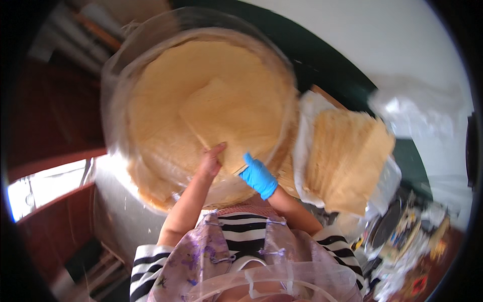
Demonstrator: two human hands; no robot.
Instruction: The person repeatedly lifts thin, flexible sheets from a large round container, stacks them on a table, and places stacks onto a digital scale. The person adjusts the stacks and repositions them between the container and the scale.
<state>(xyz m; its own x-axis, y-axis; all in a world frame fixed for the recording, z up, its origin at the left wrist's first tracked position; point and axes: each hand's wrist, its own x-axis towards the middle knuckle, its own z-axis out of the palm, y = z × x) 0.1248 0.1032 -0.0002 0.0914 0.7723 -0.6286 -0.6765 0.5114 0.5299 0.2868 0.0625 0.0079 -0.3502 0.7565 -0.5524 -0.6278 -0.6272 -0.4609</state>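
Observation:
A wide, round stack of thin tan flatbreads lies in front of me, with clear plastic around its edge. On top is a folded flatbread sheet, its near edge between my hands. My bare left hand grips that edge, thumb on top and the other fingers mostly hidden. My right hand, in a blue glove, pinches the same sheet at its near right corner, thumb raised on top. To the right, folded flatbreads sit in a neat row on white cloth or plastic.
Clear plastic wrap stands up around the round stack. Crumpled clear bags lie at the far right. A dark round object and mixed clutter fill the lower right. Dark red wooden furniture stands on the left.

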